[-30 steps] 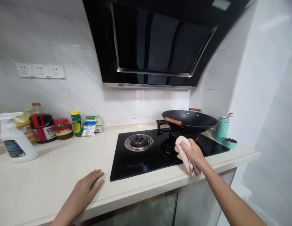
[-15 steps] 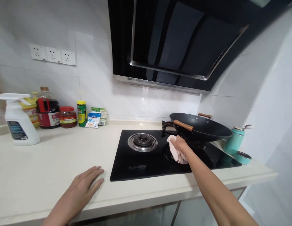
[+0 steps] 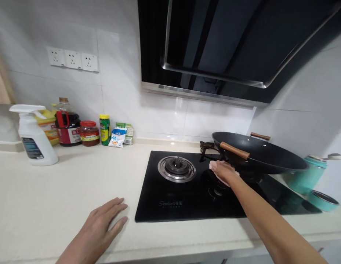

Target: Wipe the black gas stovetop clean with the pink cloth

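The right hand [image 3: 224, 171] is curled over a crumpled pale pink cloth [image 3: 212, 165], gripping it against the black glass cooktop [image 3: 156, 194], near the middle and just left of the round black wok [image 3: 269, 156]. The cloth is mostly covered by that hand. The wok sits over the cooktop's right part, its brown wooden near handle [image 3: 235, 150] just above the right hand. Left of the cloth, apart from it, lies the round silver-rimmed burner [image 3: 177, 170]. The left hand [image 3: 101, 223] rests palm down on the cream stone tabletop [image 3: 90, 183], fingers extended and slightly parted, beside the cooktop's near left corner. Farther left, a white plastic spray bottle [image 3: 36, 143] stands upright in front of a dark bottle with a red handle [image 3: 68, 128]. At far right stands a turquoise cylindrical flask [image 3: 308, 179], just behind a low turquoise cup [image 3: 323, 203].
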Action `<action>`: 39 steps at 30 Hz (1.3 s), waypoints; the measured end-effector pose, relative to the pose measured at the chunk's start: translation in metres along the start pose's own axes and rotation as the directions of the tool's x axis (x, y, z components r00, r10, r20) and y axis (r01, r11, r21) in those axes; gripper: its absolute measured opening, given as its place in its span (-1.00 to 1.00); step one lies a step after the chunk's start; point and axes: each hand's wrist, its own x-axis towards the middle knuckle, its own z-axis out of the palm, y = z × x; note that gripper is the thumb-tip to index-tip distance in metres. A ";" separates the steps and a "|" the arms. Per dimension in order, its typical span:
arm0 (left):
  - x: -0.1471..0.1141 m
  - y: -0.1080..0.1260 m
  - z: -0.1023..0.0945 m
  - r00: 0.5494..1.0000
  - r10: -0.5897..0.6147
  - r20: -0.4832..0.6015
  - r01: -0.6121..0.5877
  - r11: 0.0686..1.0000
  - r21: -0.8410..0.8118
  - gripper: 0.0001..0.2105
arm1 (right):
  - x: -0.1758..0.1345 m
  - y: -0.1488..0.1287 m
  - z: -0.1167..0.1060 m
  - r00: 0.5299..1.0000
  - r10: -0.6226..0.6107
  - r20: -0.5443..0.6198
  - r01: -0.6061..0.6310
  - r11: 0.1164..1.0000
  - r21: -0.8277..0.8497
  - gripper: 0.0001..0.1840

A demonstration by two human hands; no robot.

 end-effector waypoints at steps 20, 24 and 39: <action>0.010 0.001 -0.003 0.997 0.045 0.066 -0.051 0.995 0.085 -0.50 | -0.094 -0.100 -0.012 0.849 -0.511 0.132 0.505 0.859 0.081 -0.23; 0.013 0.000 -0.005 0.995 0.036 0.091 -0.045 0.994 0.101 -0.48 | -0.137 -0.110 -0.013 0.812 -0.581 0.061 0.573 0.812 0.113 -0.29; 0.016 0.018 -0.021 0.994 0.032 0.108 -0.042 0.995 0.092 -0.51 | -0.247 -0.051 -0.014 0.680 -0.723 -0.121 0.721 0.628 0.293 -0.31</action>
